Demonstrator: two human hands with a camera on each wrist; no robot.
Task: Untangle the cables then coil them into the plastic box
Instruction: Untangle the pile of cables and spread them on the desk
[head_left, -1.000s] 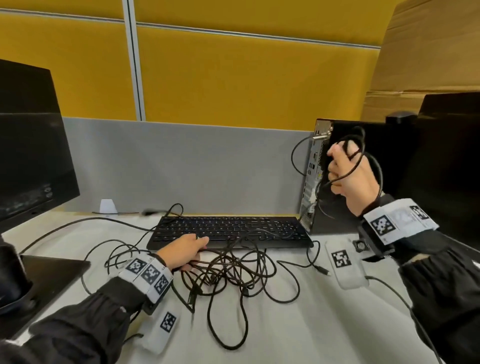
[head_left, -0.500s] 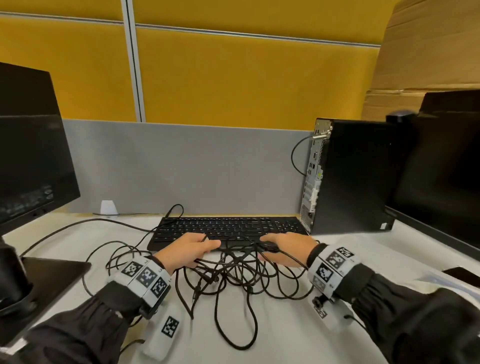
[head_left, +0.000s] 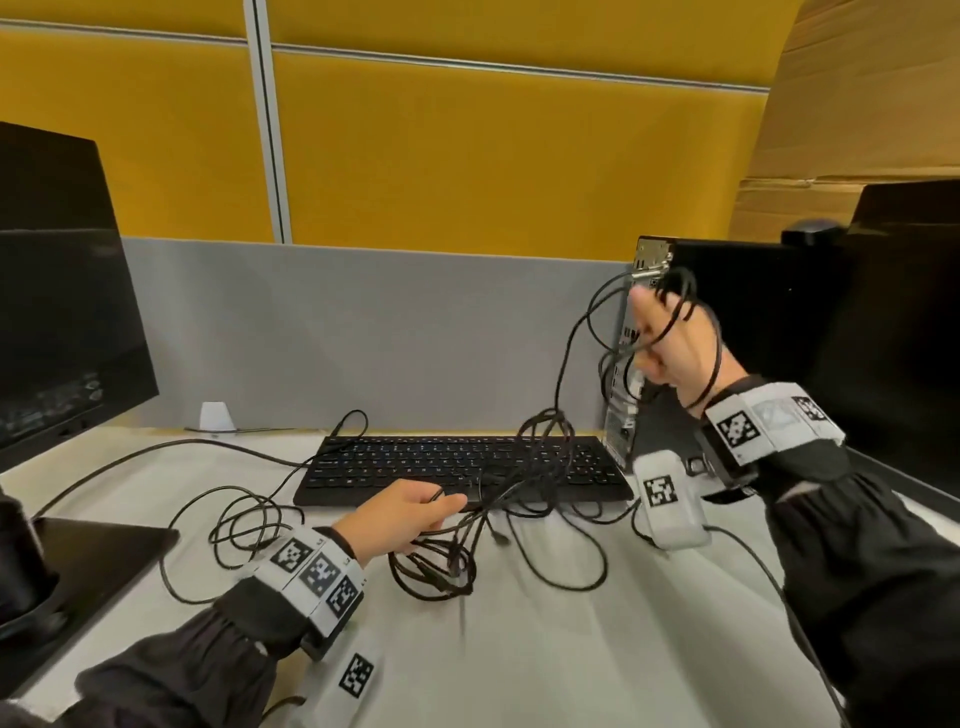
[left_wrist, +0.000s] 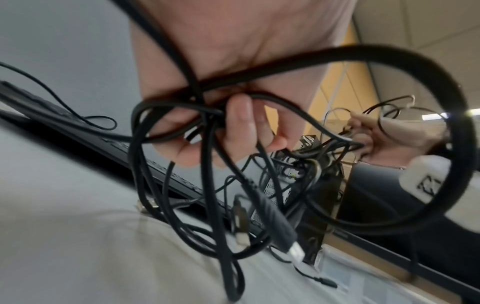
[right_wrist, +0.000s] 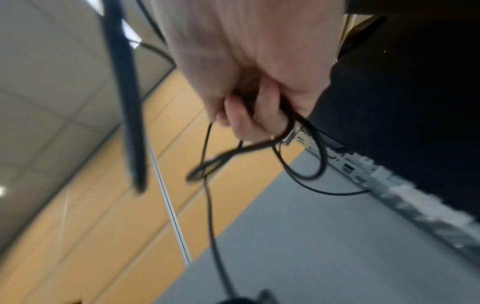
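Observation:
A tangle of thin black cables lies on the desk in front of the keyboard. My left hand grips a bunch of those strands low over the desk; in the left wrist view its fingers curl round several cables, and a USB plug dangles below. My right hand is raised high beside the computer tower, with loops of black cable wound round its curled fingers. A strand runs from it down to the tangle. No plastic box is in view.
A black keyboard sits behind the tangle. A computer tower stands at the right, with a monitor beyond it. Another monitor and its base stand at the left. A grey and yellow partition closes the back.
Half a second ago my right hand was down at the tangle; it has risen beside the tower with cable looped on it. My left hand still holds the tangle, pulled slightly rightward.

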